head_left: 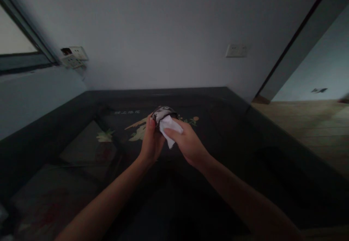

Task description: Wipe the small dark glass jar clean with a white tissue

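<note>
The left hand (151, 139) grips a small rounded object (164, 112) with a dark-and-white pattern, probably a cup or bowl. The thumb lies along its left side; the other fingers are largely hidden, so their exact placement cannot be confirmed. The right hand (191, 142) grasps a white tissue (167, 122), with its thumb pressing the sheet from the near side. The fingers behind the sheet are not visible.

Position of the patterned object: between the two hands, in front of the person, above the middle of the dark glossy tabletop (218, 153). Its far, upper side is exposed; the tissue covers part of the near side, and one corner of the sheet hangs free below. The object appears to be held clear of the tabletop, although its underside is concealed.

Status: the work in hand appears to be under way. Completed: the object is in the left grip, the tissue is in the right grip, and the two appear to be in contact. Outstanding: neither item is set down, and neither hand is free. The proportion of the surface already treated cannot be determined, because the light is dim and the covered side is out of sight.

Surroundings: a floral print (139, 133) decorates the tabletop beyond the hands; a wall socket (236, 50) is mounted above the far edge, to the right.
</note>
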Demonstrator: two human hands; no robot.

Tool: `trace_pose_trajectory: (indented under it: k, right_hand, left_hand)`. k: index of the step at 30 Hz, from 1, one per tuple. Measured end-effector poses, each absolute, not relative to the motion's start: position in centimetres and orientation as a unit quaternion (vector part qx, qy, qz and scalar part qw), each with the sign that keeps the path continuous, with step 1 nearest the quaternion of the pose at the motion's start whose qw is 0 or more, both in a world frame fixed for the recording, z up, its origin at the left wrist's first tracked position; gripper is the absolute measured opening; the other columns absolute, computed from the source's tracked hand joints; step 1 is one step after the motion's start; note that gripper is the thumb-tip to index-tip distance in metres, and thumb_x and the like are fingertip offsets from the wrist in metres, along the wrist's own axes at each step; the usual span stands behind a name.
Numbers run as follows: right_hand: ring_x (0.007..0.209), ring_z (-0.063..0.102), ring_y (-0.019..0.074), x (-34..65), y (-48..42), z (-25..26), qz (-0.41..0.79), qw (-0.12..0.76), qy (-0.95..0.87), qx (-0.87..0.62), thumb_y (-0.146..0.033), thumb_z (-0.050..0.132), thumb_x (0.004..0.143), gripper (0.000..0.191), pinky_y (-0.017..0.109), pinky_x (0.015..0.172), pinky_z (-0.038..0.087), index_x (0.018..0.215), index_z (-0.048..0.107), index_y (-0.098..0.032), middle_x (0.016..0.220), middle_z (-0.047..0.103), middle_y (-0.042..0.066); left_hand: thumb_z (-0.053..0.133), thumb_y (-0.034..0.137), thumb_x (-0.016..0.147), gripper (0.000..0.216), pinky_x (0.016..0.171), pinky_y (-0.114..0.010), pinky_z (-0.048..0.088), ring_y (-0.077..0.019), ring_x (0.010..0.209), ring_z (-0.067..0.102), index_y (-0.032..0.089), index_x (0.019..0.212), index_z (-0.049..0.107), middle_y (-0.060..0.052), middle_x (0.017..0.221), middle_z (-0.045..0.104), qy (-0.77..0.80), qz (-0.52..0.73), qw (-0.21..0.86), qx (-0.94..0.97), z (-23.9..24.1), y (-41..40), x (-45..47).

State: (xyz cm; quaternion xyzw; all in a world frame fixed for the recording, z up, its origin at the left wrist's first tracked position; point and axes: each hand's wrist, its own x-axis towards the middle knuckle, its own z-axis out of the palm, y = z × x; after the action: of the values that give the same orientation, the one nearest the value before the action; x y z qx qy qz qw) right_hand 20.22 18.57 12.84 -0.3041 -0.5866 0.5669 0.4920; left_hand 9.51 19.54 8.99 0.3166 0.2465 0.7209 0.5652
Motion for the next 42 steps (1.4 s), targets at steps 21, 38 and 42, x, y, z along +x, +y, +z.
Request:
trace_pose_trajectory:
  k: [21,38,42]
  right_hand:
    - [0.107,0.065,0.0312,19.8,17.5,12.3,-0.133,0.228,-0.863,-0.430,-0.005,0.046,0.089,0.035,0.043,0.096,0.052,0.120,0.063,0.000,0.117,0.067,0.022]
    - [0.085,0.067,0.0240,19.2,16.2,14.4,0.548,0.561,-0.545,-0.296,-0.023,0.036,0.091,0.040,0.036,0.072,0.056,0.124,0.053,-0.012,0.098,0.068,0.014]
    - [0.081,0.065,0.0206,20.2,15.6,15.4,0.516,0.536,-0.606,-0.283,-0.020,0.044,0.086,0.035,0.032,0.069,0.054,0.118,0.057,-0.014,0.095,0.068,0.010]
  left_hand:
    - [0.069,0.049,0.076,0.049,0.065,-0.027,0.049,-0.0224,0.080,0.068,0.012,0.109,0.067,-0.009,0.087,0.074,0.383,0.561,0.630,0.377,12.5,21.1,7.8]
    - [0.063,0.055,0.080,0.049,0.085,-0.032,0.052,-0.0253,0.101,0.065,0.021,0.115,0.061,-0.005,0.092,0.072,0.318,0.711,0.568,0.265,12.8,18.3,10.7]
    - [0.066,0.061,0.074,0.061,0.086,-0.034,0.052,-0.0280,0.107,0.063,0.023,0.121,0.056,-0.006,0.101,0.072,0.305,0.721,0.548,0.293,12.3,18.2,10.7]
